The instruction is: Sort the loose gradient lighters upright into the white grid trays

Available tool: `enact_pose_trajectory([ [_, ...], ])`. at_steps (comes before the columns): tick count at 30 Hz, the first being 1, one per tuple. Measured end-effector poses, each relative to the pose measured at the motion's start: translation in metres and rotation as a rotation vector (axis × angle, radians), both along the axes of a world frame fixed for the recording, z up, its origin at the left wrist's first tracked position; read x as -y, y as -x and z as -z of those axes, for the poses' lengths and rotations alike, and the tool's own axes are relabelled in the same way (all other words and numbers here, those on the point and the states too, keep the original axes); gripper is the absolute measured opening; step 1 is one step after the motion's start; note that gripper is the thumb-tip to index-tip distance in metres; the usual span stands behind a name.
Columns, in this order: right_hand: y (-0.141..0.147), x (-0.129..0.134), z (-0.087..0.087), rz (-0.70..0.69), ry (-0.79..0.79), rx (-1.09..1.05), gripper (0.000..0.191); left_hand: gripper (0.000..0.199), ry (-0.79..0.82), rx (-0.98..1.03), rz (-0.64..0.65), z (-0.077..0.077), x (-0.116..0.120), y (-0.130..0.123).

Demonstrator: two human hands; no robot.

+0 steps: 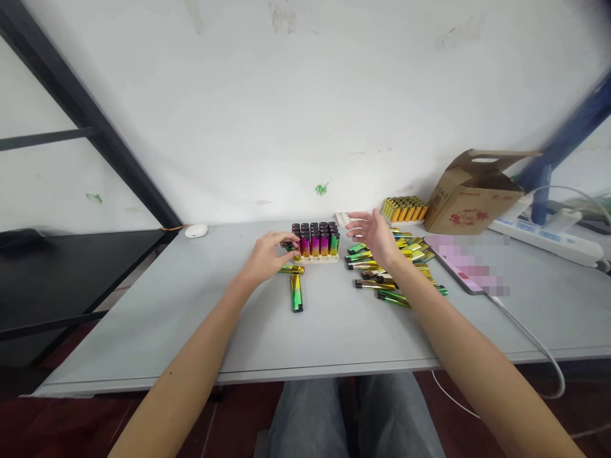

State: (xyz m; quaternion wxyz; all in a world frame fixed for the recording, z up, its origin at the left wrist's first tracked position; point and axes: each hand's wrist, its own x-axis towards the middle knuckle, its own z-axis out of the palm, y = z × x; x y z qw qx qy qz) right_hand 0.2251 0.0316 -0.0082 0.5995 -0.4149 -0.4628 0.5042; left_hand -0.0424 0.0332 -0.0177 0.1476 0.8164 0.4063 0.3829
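Note:
My left hand (268, 256) is at the left end of a white rack (321, 259), its fingers closed on a lighter at the front left corner. Upright lighters (316, 243) with black tops and purple, orange and green bodies fill several rows of that rack. My right hand (375, 238) hovers to the right of the rack with its fingers apart and nothing in it, over a loose pile of shiny gold and green lighters (372, 284). Below my left hand, one green and yellow lighter (296, 293) lies on the table, and another (292, 270) lies crosswise just above it.
Behind my right hand is a white tray (344, 219). Yellow lighters (405, 209) stand in a rack beside an open cardboard box (472, 202). A pink device (459, 262) with a cable, a power strip (548, 242) and a white case (196, 231) rest on the table (167, 324).

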Motion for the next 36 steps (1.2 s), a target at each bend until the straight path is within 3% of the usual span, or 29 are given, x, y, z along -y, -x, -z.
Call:
enact_pose_trajectory([
  [7,0.002,0.002,-0.001,0.007,-0.002,0.021,0.059,0.036,-0.121,0.01,-0.008,0.007,0.002,-0.006],
  [13,0.001,-0.001,0.003,0.017,-0.032,0.065,0.058,0.043,-0.12,-0.056,-0.126,0.001,0.005,-0.005],
  [17,0.004,0.006,0.006,0.145,-0.273,0.274,0.047,0.055,0.028,-0.088,-0.152,0.0,-0.004,0.017],
  [21,0.012,0.018,0.008,0.153,-0.491,0.6,0.036,0.046,0.236,-0.26,-0.024,0.003,-0.016,0.047],
  [25,0.017,0.022,0.013,0.123,-0.538,0.8,0.03,0.037,0.342,-0.325,0.046,0.003,-0.017,0.055],
  [30,0.015,0.02,0.015,0.174,-0.547,0.812,0.03,0.021,0.336,-0.306,0.093,-0.001,-0.012,0.045],
  [36,0.015,0.021,0.016,0.202,-0.537,0.825,0.029,0.025,0.382,-0.023,0.033,-0.014,-0.003,0.039],
])
